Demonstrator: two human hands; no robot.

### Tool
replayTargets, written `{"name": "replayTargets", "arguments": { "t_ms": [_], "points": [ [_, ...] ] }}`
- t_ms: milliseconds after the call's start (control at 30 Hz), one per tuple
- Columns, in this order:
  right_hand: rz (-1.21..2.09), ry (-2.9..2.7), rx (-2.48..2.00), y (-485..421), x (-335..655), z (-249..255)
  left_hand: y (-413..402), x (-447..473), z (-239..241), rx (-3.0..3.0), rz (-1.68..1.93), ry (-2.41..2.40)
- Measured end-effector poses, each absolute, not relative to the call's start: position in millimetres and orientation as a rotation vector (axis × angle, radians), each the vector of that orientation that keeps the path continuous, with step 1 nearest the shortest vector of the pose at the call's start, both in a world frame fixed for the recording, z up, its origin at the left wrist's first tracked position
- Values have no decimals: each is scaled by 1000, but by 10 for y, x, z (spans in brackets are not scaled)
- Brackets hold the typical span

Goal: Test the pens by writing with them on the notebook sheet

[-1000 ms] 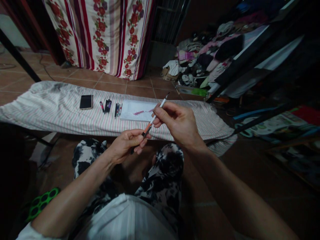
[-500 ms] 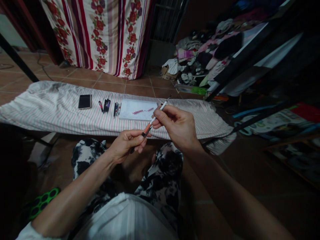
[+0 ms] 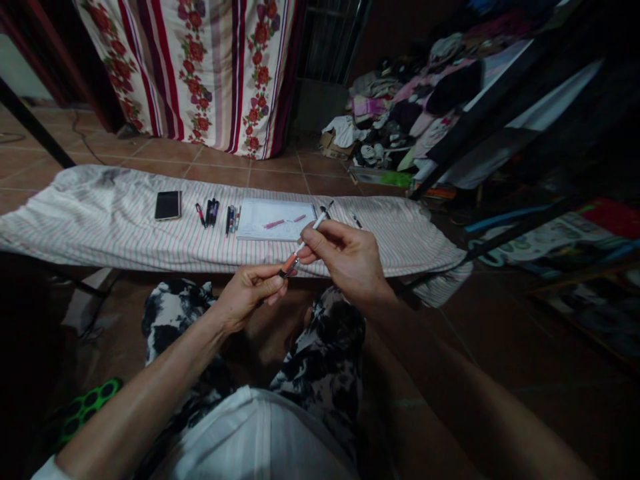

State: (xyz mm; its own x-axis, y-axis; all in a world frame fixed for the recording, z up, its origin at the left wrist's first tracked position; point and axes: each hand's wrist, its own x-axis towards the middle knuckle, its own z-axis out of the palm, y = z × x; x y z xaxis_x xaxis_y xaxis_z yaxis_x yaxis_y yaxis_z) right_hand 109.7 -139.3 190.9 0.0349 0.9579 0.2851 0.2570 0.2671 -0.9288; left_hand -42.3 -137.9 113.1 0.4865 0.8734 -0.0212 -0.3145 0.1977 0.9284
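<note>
My left hand [image 3: 253, 292] is closed around a pen barrel [image 3: 289, 265], orange with a dark lower part and a metallic clip. In my right hand [image 3: 350, 259], thumb and fingers pinch a slim white stick [image 3: 320, 220] with a dark tip, like a pen refill. Its lower end meets the barrel's upper end; whether it sits inside I cannot tell. Just beyond my hands lies a spiral notebook [image 3: 250, 210] with pink pen-like shapes [image 3: 274, 225], drawn or lying there. Small dark pieces [image 3: 357, 221] are near my right hand.
Striped cloth [image 3: 125, 233] covers the bench before my knees. Several dark pens [image 3: 212, 213], more pens [image 3: 231, 220] and a black phone-like rectangle [image 3: 168, 205] lie on it. A floral curtain [image 3: 200, 73] hangs behind; piled clothes [image 3: 400, 107] are at right.
Both hands have shifted slightly left, and the right hand a little down, with the pen parts. Small dark pieces beyond my right hand now show.
</note>
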Motion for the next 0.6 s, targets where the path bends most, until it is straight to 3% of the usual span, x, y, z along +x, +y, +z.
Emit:
{"name": "replayTargets", "arguments": {
  "t_ms": [600],
  "points": [
    [892, -1329, -1204, -1396, 1122, 1868, -1328, -379, 1121, 1111, 963, 751]
  ]
}}
